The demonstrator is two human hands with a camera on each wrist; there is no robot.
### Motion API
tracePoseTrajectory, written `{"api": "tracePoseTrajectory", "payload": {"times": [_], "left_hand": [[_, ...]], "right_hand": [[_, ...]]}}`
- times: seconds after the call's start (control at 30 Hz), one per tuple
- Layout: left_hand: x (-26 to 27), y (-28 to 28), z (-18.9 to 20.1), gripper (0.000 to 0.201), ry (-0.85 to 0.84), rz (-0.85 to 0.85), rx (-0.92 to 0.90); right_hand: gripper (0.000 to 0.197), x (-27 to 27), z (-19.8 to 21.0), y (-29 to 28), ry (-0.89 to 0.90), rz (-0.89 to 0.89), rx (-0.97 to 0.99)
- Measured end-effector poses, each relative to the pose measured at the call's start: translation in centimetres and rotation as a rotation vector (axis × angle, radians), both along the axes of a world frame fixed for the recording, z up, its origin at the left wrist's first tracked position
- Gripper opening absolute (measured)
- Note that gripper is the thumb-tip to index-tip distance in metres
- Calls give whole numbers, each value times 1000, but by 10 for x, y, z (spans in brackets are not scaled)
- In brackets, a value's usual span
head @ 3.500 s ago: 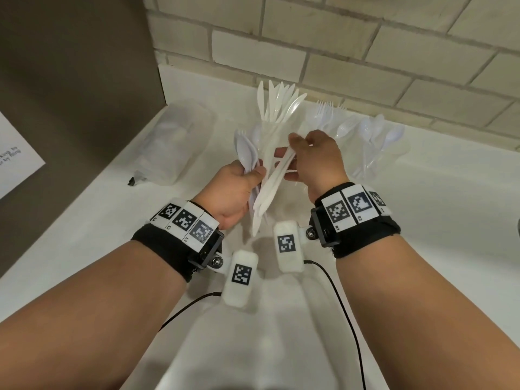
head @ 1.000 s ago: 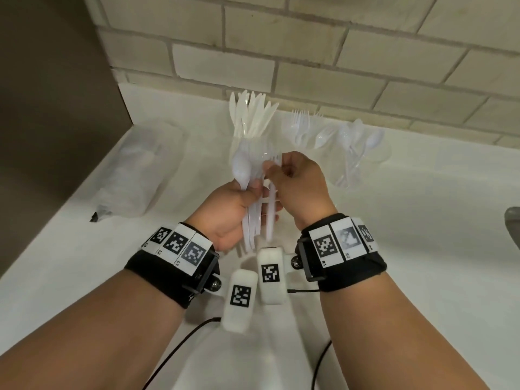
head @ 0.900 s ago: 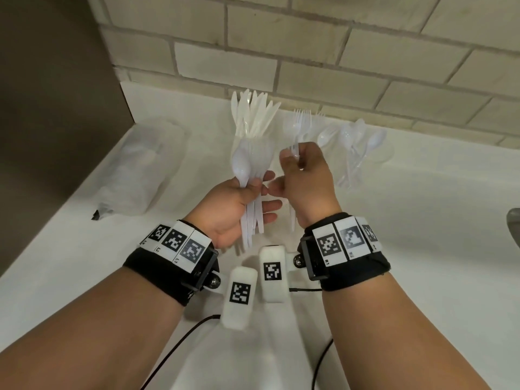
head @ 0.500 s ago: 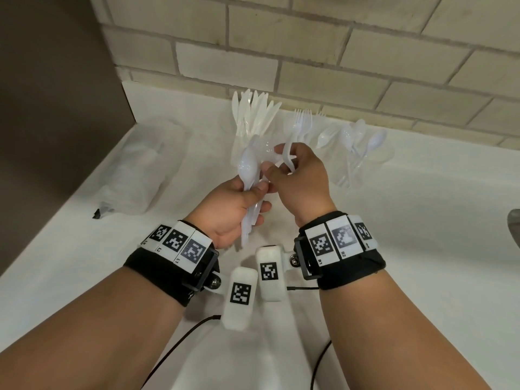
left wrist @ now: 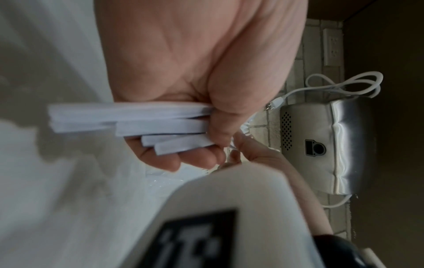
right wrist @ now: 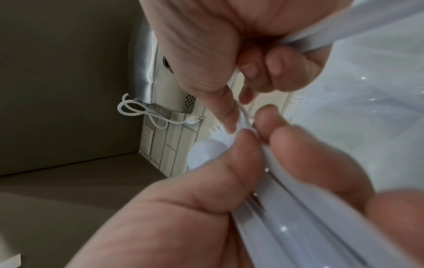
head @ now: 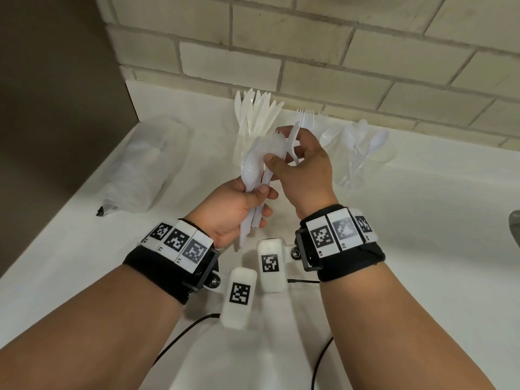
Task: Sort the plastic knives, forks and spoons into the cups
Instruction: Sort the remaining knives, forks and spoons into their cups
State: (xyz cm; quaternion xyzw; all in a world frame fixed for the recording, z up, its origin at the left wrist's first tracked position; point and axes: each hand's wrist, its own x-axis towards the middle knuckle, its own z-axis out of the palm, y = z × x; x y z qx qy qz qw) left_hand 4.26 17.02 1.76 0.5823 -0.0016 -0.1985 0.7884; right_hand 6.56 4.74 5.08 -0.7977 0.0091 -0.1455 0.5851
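Note:
My left hand (head: 257,199) grips a bundle of white plastic cutlery (head: 250,170) by the handles (left wrist: 137,123), spoon bowls up. My right hand (head: 284,147) is right beside it and holds a white fork (head: 296,133) between its fingers, tines up. Its thumb and forefinger touch the top of the bundle (right wrist: 296,217). Behind the hands stand three clear cups: the knife cup (head: 254,119) on the left, the fork cup (head: 312,119) partly hidden by my right hand, and the spoon cup (head: 365,153) on the right.
A clear plastic bag of cups (head: 146,170) lies on the white counter (head: 422,249) at the left, next to a dark wall. A brick wall runs along the back. A sink edge (head: 515,229) shows at the far right. A metal appliance (left wrist: 332,145) with a white cord hangs on the wall.
My right hand drew a fork up out of the bundle, then came back to the bundle's top with the fork still in its fingers. The left hand stayed put.

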Motion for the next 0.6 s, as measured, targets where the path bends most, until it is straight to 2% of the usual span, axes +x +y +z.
{"api": "tracePoseTrajectory", "payload": {"times": [0.1,0.17,0.27,0.4,0.5,0.6], "left_hand": [[0,3,0,22,-6,-40,41],[-1,6,-1,23,-23,-84,69],[-1,8,-2,22,-49,-117,96],[0,6,-2,21,-90,-108,158],[0,7,-2,21,-91,-107,146],[-2,6,-2,22,-61,-126,116]], "right_hand": [[31,5,3,-8,0,70,-121],[17,10,7,-14,-28,61,-192],[6,14,13,-18,-106,-35,-140],[15,12,18,-16,-150,-135,-87],[20,6,19,-15,-44,2,-143],[28,0,23,-17,113,141,-50]]}}
